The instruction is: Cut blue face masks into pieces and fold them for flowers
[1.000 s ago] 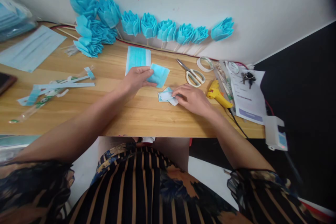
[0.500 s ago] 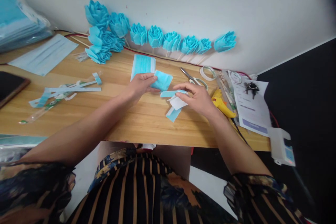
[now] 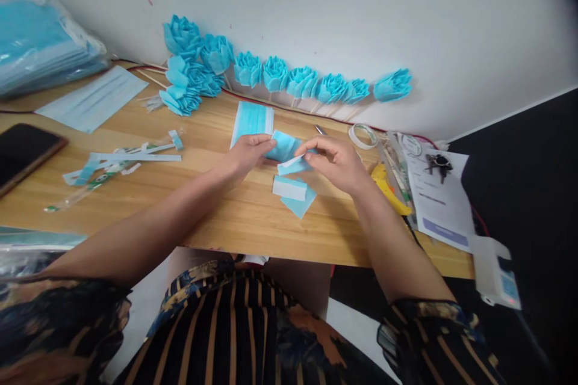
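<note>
Looks like your blue flowers (image 3: 248, 68) are pretty much done, lined up behind the flat mask (image 3: 253, 119). Right of that mask, your left fingers (image 3: 260, 139) pinch a blue square (image 3: 284, 143) and your right fingers (image 3: 316, 142) grip a folded piece (image 3: 291, 166). Loose pieces (image 3: 289, 190) nearer you than the mask seem left to do.

Small blue pieces (image 3: 284, 145), some partly white

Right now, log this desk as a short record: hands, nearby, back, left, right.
Left hand: holds blue piece
Right hand: pinches folded piece
Nearby: loose pieces, overlapping; mask
Back: blue flowers
Left side: phone, strips
Right side: tape, yellow glue gun, keys on paper
</note>
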`<action>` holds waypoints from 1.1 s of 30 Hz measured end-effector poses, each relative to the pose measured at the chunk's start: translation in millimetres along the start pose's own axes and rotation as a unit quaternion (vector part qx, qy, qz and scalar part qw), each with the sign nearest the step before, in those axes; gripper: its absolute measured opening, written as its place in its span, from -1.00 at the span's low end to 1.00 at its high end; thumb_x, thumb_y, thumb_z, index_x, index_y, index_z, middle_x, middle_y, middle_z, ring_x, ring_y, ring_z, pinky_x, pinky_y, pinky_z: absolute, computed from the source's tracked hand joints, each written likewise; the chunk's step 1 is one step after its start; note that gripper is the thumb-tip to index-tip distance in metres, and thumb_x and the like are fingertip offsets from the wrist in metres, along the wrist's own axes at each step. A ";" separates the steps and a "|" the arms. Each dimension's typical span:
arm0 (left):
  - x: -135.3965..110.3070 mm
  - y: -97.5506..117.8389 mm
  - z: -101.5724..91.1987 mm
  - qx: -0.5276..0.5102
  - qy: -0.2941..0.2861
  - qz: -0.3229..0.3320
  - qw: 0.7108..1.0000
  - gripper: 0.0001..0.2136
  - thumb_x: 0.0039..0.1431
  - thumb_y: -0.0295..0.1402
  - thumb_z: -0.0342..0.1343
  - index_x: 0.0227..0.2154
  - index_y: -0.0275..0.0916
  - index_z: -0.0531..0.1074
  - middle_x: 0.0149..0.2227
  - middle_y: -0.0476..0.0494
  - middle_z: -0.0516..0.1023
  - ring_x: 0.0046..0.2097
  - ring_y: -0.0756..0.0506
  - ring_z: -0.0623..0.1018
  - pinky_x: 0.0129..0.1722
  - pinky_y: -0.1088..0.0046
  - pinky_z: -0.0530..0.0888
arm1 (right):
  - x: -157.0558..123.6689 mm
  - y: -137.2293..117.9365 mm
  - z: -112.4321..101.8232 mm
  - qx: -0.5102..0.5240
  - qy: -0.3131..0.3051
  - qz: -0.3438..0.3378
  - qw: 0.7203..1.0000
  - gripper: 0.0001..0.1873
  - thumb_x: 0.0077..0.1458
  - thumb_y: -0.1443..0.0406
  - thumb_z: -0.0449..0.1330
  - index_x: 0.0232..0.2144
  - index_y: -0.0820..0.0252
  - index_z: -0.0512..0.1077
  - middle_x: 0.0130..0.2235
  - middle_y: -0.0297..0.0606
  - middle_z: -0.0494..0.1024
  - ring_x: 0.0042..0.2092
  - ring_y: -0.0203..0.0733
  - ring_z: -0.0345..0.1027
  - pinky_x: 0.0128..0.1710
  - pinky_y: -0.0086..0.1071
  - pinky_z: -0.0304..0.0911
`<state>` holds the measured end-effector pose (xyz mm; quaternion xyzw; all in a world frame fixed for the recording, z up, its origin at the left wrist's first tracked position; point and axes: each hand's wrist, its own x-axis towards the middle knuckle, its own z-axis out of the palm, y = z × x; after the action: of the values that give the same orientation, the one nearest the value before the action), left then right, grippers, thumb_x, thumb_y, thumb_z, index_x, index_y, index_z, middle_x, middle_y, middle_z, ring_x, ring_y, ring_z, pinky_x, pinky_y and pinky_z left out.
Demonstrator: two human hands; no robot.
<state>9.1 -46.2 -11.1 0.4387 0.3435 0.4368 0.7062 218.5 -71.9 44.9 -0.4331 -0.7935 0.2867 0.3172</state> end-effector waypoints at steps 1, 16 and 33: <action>0.1 -0.3 0.1 0.000 0.002 -0.002 1.000 -0.83 0.15 -0.30 0.29 -0.40 -0.33 0.55 -0.37 -0.10 0.61 -0.27 -0.05 0.59 -0.09 0.32 0.55 | 2.0 -2.4 1.8 -0.007 -0.002 -0.018 1.000 -0.81 0.14 0.33 0.14 -0.34 0.12 0.59 -0.28 -0.29 0.64 -0.24 -0.18 0.46 -0.20 -0.30 0.29; -3.5 2.4 3.6 0.011 0.004 -0.041 0.999 -0.83 0.14 -0.29 0.30 -0.40 -0.32 0.56 -0.45 -0.05 0.56 -0.41 0.01 0.51 -0.31 0.47 0.43 | -3.9 -1.3 29.8 -0.165 0.021 -0.059 0.984 -0.44 0.27 0.36 0.15 0.28 -0.11 0.35 0.00 -0.28 0.65 -0.07 -0.09 0.55 -0.01 -0.16 0.47; -7.9 2.7 5.4 0.099 -0.066 -0.009 0.993 -0.84 0.14 -0.27 0.25 -0.45 -0.26 0.56 -0.52 -0.05 0.44 -0.39 -0.05 0.45 -0.32 0.39 0.38 | -2.3 4.5 32.0 -0.197 0.047 -0.022 0.979 -0.34 0.29 0.33 0.13 0.39 -0.15 0.20 -0.10 -0.29 0.67 -0.09 -0.08 0.58 -0.06 -0.21 0.48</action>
<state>9.9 -54.6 -5.7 0.5309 0.3417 0.3644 0.6846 197.7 -77.6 20.7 -0.4826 -0.8279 0.0970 0.2689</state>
